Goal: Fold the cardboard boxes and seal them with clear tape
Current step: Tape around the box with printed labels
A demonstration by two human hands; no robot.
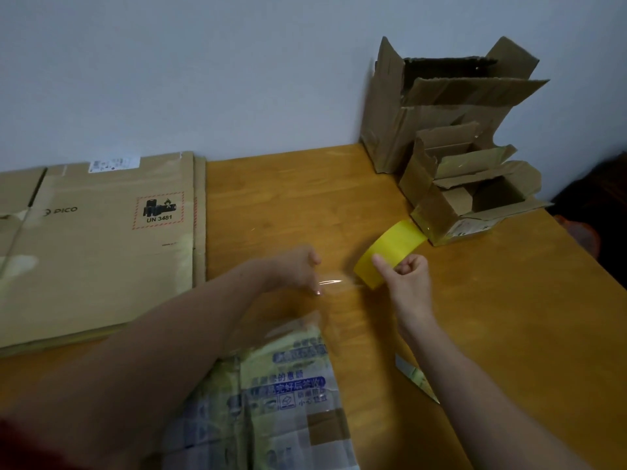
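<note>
My right hand (pixel 405 283) grips a yellowish roll of clear tape (pixel 390 251) above the wooden table (pixel 492 317). My left hand (pixel 298 269) pinches the free end of the tape strip (pixel 334 283), which stretches between the two hands. Below the hands, at the near edge, lies a cardboard box (pixel 281 401) covered in tape with blue printed text. A stack of flattened cardboard boxes (pixel 101 242) with a PICO mark and a UN 3481 label lies at the left.
Two opened, torn cardboard boxes stand at the back right against the wall: a tall one (pixel 441 103) and a smaller one (pixel 475 195) in front of it. A blade-like tool (pixel 415 376) lies on the table under my right forearm. The table's right edge drops off to a dark area.
</note>
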